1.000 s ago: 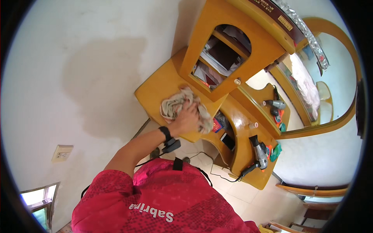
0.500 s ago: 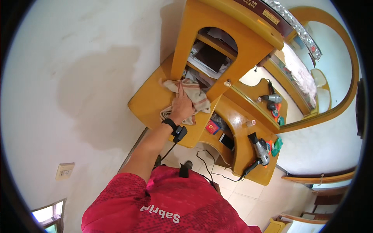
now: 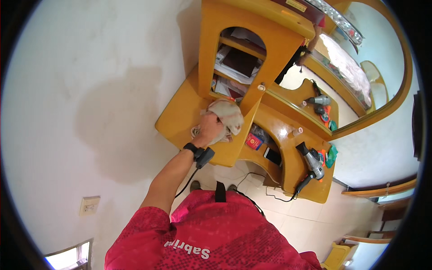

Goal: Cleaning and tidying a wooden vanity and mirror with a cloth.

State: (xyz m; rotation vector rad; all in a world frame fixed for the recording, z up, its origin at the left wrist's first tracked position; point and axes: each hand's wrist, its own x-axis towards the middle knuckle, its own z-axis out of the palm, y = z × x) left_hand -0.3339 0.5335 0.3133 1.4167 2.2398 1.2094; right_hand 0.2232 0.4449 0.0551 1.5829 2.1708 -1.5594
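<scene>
My left hand [image 3: 209, 128] presses a beige striped cloth [image 3: 227, 118] onto the yellow-brown side top [image 3: 180, 108] of a dressing table. The fingers are curled into the bunched cloth and partly hidden by it. A black strap with a small dark device [image 3: 204, 157] is round my wrist, and a cable hangs from it. Just beyond the cloth stands a cabinet with an arched glass door [image 3: 243, 56], with papers and a dark folder behind it. My right hand does not show directly.
A silver hair dryer [image 3: 313, 164] lies on the right-hand top, its cord hanging down, beside a green packet [image 3: 331, 155] and a small pink-capped cylinder [image 3: 297, 131]. A phone [image 3: 272, 156] and a red box [image 3: 254, 141] sit in the open shelf. A large mirror [image 3: 346, 112] rises behind.
My left hand has drawn the cloth nearer to me and bunched it up, away from the cabinet's foot. The view has shifted slightly; an arm's reflection now shows in the mirror.
</scene>
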